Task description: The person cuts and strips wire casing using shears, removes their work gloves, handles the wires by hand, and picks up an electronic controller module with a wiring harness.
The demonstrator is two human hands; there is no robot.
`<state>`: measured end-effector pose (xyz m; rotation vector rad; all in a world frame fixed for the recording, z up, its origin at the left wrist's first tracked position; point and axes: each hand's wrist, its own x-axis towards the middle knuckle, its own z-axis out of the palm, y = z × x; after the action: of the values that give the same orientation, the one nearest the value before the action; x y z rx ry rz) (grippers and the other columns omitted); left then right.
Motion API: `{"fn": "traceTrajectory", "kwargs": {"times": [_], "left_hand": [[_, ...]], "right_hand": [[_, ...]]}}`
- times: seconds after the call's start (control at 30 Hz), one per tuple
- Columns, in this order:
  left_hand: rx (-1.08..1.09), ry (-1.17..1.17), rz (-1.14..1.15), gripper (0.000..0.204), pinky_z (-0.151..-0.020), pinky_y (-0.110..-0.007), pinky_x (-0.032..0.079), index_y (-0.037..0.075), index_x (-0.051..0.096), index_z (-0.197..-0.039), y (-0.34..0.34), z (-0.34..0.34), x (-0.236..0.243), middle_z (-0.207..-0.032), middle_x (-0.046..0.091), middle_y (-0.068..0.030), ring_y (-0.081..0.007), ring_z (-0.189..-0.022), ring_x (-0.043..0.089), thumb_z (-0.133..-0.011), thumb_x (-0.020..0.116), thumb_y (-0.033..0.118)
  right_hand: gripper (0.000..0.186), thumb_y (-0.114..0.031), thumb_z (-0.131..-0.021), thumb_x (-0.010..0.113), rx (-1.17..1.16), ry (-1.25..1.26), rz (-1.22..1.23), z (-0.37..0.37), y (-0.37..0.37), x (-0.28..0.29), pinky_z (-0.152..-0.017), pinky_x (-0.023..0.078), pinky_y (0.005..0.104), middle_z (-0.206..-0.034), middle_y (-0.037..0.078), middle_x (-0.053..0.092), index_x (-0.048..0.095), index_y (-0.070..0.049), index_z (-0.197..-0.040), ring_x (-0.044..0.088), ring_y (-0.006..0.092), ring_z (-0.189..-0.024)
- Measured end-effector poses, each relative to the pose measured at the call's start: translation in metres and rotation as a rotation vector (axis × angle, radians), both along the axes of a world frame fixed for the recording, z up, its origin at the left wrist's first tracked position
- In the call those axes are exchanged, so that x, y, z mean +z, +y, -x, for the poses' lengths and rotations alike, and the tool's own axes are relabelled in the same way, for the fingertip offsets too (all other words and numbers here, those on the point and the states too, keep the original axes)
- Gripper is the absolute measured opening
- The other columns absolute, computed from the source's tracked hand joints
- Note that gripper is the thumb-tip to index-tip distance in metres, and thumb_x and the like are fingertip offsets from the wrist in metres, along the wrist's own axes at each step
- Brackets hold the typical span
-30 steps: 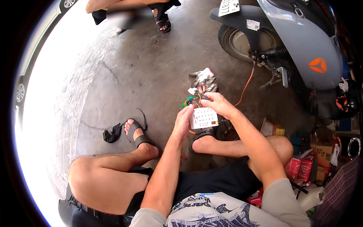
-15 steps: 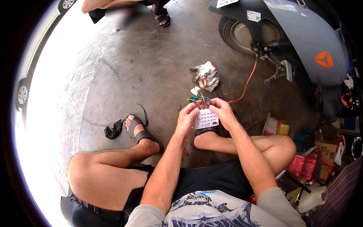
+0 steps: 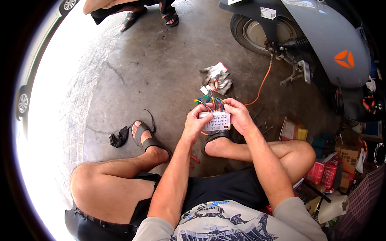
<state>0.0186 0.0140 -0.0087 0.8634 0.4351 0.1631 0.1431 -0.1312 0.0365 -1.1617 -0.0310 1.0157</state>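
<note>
A small flat white box (image 3: 219, 121) with rows of round marks on its face is held above my bent leg's foot. Out of its far edge comes a bundle of coloured wires (image 3: 217, 103), ending in white, green and yellow connectors (image 3: 205, 90). My left hand (image 3: 197, 120) is closed on the box's left side, thumb lying over its face. At the far right corner, my right hand (image 3: 237, 113) pinches some of the wires between thumb and fingers. Just beyond the connectors lies a crumpled pair of grey-white work gloves (image 3: 217, 77) on the floor.
A grey scooter (image 3: 325, 44) stands at the far right, an orange hose (image 3: 265, 82) running from near its wheel. Boxes (image 3: 346, 158) and red packages (image 3: 323, 173) crowd the right. Red-handled pliers (image 3: 194, 160) and a black bag (image 3: 119, 137) lie nearby. Another person's sandalled feet (image 3: 171, 18) are at the top.
The box has shifted slightly left and away from me, both hands moving with it. My right thumb has come off the box's face toward the wires. More of the red handles shows.
</note>
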Motion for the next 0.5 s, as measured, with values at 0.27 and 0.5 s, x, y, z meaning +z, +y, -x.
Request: {"fn": "traceTrajectory", "kwargs": {"times": [0.27,0.5], "left_hand": [[-0.023,0.028,-0.138,0.017,-0.082,-0.03,0.053,0.004,0.064,-0.095,-0.0013,0.0012,-0.0021,-0.113,0.067,-0.0029,-0.0114,-0.095,0.062,-0.082,0.075,0.003],[-0.018,0.023,-0.17,0.023,-0.082,-0.028,0.053,0.004,0.066,-0.103,-0.0039,0.001,-0.0011,-0.1,0.068,-0.0014,-0.0099,-0.092,0.062,-0.082,0.075,0.002]], "right_hand": [[0.013,-0.007,-0.096,0.057,0.0,-0.059,-0.008,-0.0027,-0.0002,0.0055,-0.086,0.051,0.0288,-0.099,0.005,0.067,0.063,-0.001,-0.105,0.063,0.0124,-0.093],[0.012,-0.007,-0.095,0.058,-0.013,-0.077,0.004,-0.0037,-0.0013,0.0039,-0.085,0.05,0.0284,-0.098,0.004,0.066,0.063,-0.002,-0.104,0.063,0.0117,-0.091]]}}
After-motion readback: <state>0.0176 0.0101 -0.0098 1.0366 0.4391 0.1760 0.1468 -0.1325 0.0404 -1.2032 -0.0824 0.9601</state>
